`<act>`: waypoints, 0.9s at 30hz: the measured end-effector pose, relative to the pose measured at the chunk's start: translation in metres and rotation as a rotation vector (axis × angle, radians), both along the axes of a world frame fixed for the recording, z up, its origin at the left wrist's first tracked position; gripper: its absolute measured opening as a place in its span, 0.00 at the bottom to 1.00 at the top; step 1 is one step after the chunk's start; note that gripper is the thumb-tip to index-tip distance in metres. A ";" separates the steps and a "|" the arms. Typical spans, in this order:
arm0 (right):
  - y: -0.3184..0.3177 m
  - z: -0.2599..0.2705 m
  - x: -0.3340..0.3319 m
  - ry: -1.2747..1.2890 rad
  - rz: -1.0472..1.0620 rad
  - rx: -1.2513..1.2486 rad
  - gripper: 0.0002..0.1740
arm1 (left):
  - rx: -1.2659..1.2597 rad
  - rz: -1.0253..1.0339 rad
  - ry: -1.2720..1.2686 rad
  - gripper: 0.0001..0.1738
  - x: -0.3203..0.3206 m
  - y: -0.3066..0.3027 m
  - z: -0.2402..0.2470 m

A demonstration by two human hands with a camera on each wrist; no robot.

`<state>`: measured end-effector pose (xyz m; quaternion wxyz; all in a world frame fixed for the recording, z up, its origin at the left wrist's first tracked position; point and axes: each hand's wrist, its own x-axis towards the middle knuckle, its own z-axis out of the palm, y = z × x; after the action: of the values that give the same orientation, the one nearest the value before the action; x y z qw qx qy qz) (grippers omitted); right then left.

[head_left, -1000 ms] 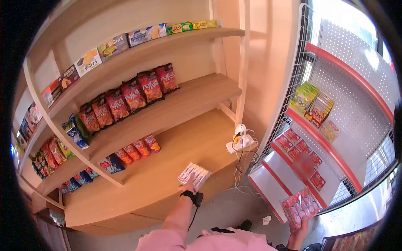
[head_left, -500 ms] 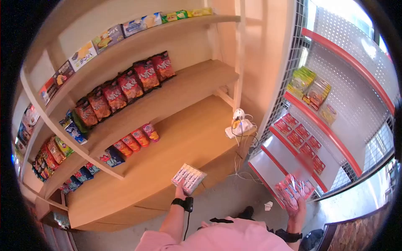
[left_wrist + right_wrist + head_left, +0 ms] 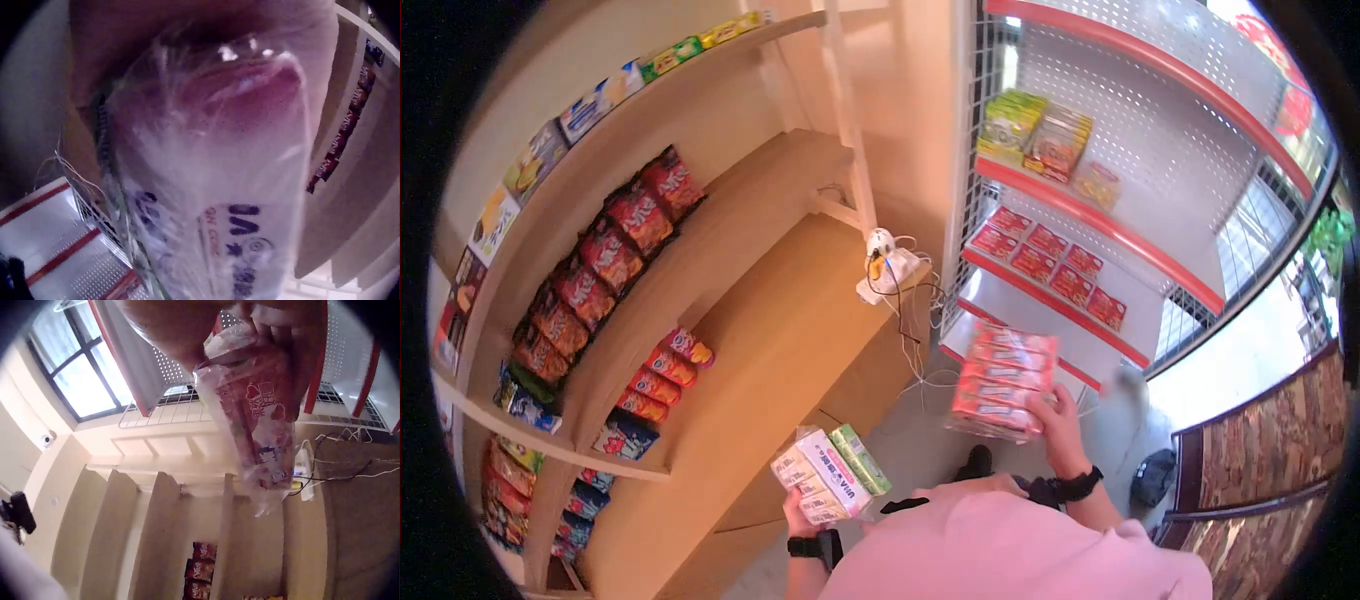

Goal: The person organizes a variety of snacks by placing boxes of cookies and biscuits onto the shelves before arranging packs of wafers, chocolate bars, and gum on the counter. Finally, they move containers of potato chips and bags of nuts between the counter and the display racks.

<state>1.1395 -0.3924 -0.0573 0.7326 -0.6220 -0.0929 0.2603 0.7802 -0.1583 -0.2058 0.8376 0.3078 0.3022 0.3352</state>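
My left hand (image 3: 797, 513) grips the near side of a clear-wrapped pack of white and green boxes (image 3: 820, 475), held over the floor beside the wooden counter. The left wrist view shows that wrapped pack (image 3: 250, 187) close up, with printed letters on its white face. On the right, my right hand (image 3: 1060, 432) holds a clear-wrapped pink and red pack (image 3: 1003, 380) by its right edge, in front of the low white shelves. From the right wrist, the pink pack (image 3: 259, 419) hangs from curled fingers (image 3: 284, 331).
Wooden shelves (image 3: 740, 190) with snack bags and boxes stand left. A white rack (image 3: 1100, 215) with red edges holds small red packs (image 3: 1033, 262) and yellow-green packs (image 3: 1010, 122). A power strip (image 3: 888, 278) with cables sits at the counter's corner; a black bag (image 3: 1153, 477) lies on the floor.
The head view has turned right toward the white rack. The left hand's pack has come off the counter's area, turned to show its green side; the pink pack is now raised nearer the rack's lower shelves.
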 end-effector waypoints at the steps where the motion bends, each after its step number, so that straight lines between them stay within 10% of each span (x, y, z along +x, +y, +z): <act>1: 0.009 0.005 -0.003 -0.020 0.048 0.021 0.20 | -0.003 0.002 -0.063 0.40 0.013 0.001 0.011; 10: 0.038 0.019 -0.015 0.062 0.342 0.095 0.19 | -0.007 -0.163 -0.326 0.38 0.109 -0.002 0.073; 21: -0.060 0.056 0.161 -0.288 -0.281 0.093 0.22 | -0.079 -0.016 -0.185 0.41 0.095 -0.005 0.018; 27: -0.094 0.113 0.289 -0.283 -0.294 0.283 0.22 | -0.089 0.028 -0.180 0.36 0.141 -0.034 0.091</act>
<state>1.4286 -0.4864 0.0561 0.8220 -0.5505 -0.1385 0.0457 0.9210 -0.1921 -0.1153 0.8694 0.2350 0.2446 0.3593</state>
